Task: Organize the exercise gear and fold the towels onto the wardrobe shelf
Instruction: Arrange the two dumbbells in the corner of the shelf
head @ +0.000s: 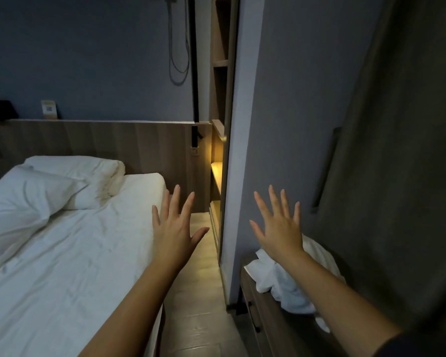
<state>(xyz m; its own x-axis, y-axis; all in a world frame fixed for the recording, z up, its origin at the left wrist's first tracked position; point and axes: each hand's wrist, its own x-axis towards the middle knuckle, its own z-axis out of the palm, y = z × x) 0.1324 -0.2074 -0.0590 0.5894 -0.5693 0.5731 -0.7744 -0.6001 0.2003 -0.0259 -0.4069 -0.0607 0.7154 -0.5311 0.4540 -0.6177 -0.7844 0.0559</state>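
1. Head view, the only one we have: both arms are stretched forward and nothing is in either hand.
2. The left hand (174,228) sits just left of centre at about 7 o'clock, fingers spread straight, hovering over the edge of the bed (62,253) and the strip of floor (196,292) beside it.
3. The right hand (278,228) is at about 5 o'clock, splayed wide too, holding nothing and raised just above the towels.
4. The towels (271,279) lie in one rumpled white heap at 5 o'clock on top of a low wooden unit (258,318), partly hidden by the right forearm. They are not folded, and how many there are I cannot tell.
5. At 3 o'clock stands a dark door panel (397,150) with a long handle (325,168), probably the wardrobe, and it looks closed. No wardrobe shelf shows behind it.
6. At 12 o'clock there is open wooden shelving (219,81) with a warm light lower down. I can't say whether it belongs to the wardrobe.
7. No exercise gear shows anywhere in this view.
8. At 9 o'clock, pillows (62,186) are bunched at the head of the bed.
9. My read is that this is very early: no towel is folded or shelved, and no gear is sorted, so it all lies ahead.
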